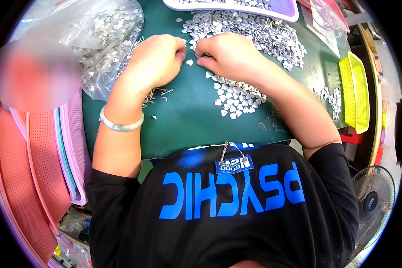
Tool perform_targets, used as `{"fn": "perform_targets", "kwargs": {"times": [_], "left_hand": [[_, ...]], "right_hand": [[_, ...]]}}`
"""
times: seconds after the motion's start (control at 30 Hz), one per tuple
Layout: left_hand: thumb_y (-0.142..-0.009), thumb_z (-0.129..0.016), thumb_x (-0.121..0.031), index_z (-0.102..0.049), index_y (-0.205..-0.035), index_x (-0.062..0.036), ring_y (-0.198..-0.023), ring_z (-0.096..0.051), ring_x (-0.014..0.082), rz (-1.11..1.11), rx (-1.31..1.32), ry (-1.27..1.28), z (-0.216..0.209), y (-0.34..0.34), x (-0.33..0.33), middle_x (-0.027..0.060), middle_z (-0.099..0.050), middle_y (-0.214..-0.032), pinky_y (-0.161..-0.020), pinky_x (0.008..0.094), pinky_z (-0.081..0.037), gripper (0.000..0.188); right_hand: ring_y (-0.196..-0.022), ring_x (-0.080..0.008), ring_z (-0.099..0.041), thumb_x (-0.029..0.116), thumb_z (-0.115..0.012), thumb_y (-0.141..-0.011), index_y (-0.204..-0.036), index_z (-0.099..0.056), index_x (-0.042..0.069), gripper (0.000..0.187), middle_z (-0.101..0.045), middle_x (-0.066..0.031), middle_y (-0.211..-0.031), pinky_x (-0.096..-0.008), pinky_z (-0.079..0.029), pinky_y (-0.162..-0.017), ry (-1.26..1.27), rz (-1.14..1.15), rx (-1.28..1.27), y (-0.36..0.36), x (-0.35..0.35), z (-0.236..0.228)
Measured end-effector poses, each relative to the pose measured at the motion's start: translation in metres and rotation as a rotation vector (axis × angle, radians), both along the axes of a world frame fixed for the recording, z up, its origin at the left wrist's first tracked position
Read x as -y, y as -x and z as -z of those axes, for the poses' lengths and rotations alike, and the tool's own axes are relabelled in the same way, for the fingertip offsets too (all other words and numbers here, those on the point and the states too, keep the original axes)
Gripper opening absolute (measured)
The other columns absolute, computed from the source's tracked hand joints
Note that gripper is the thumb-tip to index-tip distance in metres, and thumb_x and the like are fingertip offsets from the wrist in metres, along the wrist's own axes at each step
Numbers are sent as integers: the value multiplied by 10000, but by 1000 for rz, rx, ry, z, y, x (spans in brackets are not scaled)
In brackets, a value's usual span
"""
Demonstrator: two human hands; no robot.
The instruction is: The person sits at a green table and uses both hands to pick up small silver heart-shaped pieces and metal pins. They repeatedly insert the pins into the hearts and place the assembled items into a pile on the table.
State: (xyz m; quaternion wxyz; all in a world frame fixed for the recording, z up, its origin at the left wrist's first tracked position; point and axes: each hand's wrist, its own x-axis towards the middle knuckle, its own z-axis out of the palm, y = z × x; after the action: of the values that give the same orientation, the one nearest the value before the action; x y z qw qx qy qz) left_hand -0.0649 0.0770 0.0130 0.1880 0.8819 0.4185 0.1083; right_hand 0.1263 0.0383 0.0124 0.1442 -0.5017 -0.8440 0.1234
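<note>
Both hands are over a green table [183, 120], fingers curled, a narrow gap between them. My left hand [158, 58] is closed, and its fingertips are turned away, so what they pinch, if anything, is hidden. Across the gap, my right hand [225, 52] is closed too, with the thumb against the curled fingers and any piece in them out of sight. One small silver heart [189, 62] lies between the hands. Beyond the right hand spreads a big heap of silver hearts [272, 40]; a looser group of hearts [236, 98] lies under its forearm. Thin metal hooks [158, 94] lie beside my left wrist.
A clear plastic bag [107, 44] full of silver pieces sits at the left. A lavender tray [236, 6] stands at the far edge. On the right are scattered small pieces [334, 100] and a yellow basket [355, 94]. Pink baskets [40, 156] are stacked left; a fan [373, 203] stands right.
</note>
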Motion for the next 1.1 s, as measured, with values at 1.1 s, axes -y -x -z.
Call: {"fn": "perform_targets", "kwargs": {"times": [1.1], "left_hand": [[-703,-695,-39,-615,-770,-48,-848,-566,280,2,145,-208,5,-12,4,69,-584,-796,-740,377,-475,104]], "right_hand": [[-758,-325,-644,122,-605,-777,-875,-684,88,130,-661,-135,-767,-416,-511,-693,202,-44,137,-7,-28,-16]]}}
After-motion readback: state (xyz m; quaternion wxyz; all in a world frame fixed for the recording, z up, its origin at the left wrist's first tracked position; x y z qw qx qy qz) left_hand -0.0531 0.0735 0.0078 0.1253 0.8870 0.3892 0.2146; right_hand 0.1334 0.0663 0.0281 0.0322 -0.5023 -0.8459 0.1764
